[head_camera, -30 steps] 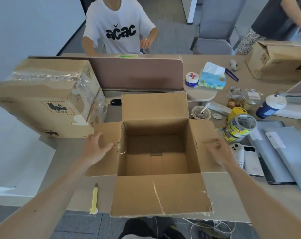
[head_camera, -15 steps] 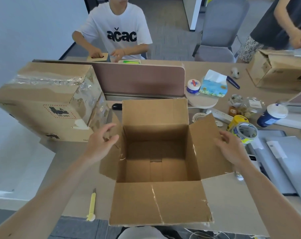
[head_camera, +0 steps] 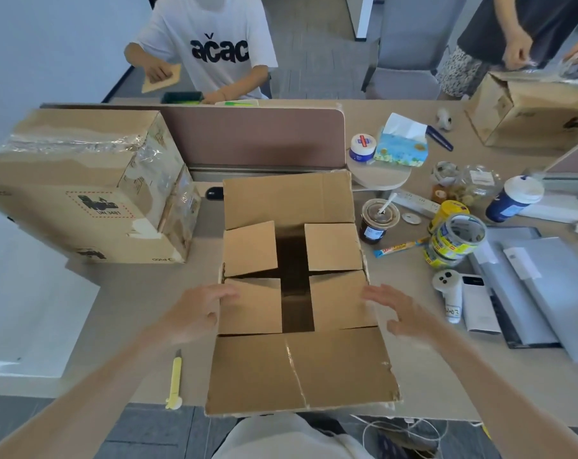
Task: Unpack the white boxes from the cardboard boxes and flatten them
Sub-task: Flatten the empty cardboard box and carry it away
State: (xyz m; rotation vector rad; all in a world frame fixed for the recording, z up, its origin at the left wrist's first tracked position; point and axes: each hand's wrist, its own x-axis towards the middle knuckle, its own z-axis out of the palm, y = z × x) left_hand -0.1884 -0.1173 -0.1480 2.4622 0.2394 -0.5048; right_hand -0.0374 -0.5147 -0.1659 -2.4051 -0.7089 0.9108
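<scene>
**Item 1: centre cardboard box** [head_camera: 290, 293]. It sits at the near edge of the desk [head_camera: 141, 293], straight in front of me. The left flap [head_camera: 254, 306] and right flap [head_camera: 340, 299] are folded inward over the mouth. The far flap [head_camera: 287, 200] leans back toward the divider panel [head_camera: 254, 137]. The near flap [head_camera: 297, 369] lies outward past the desk's near edge. The gap between the side flaps shows only dark interior, and I see no white boxes there or anywhere on the desk. I judge this box is emptied and being collapsed.

**Item 2: left hand** [head_camera: 198, 313]. It is at the box's left wall, fingers straight and spread, fingertips touching the left flap's outer edge. It grasps nothing. I take it to be steadying or pressing the flap.

**Item 3: right hand** [head_camera: 403, 313]. It mirrors the left at the right wall, fingers extended, nothing held. It is blurred, so I cannot tell if it touches the cardboard.

**Item 4: sealed cardboard box** [head_camera: 82, 187]. It stands at the desk's left edge with tape across its top, unopened, and is probably next.

**Item 5: yellow cutter** [head_camera: 175, 379]. It lies at the near edge just left of the centre box, within reach for that tape.

**Item 6: tape rolls** [head_camera: 456, 236]. They are stacked toward the right side of the desk, apart from the work.
</scene>
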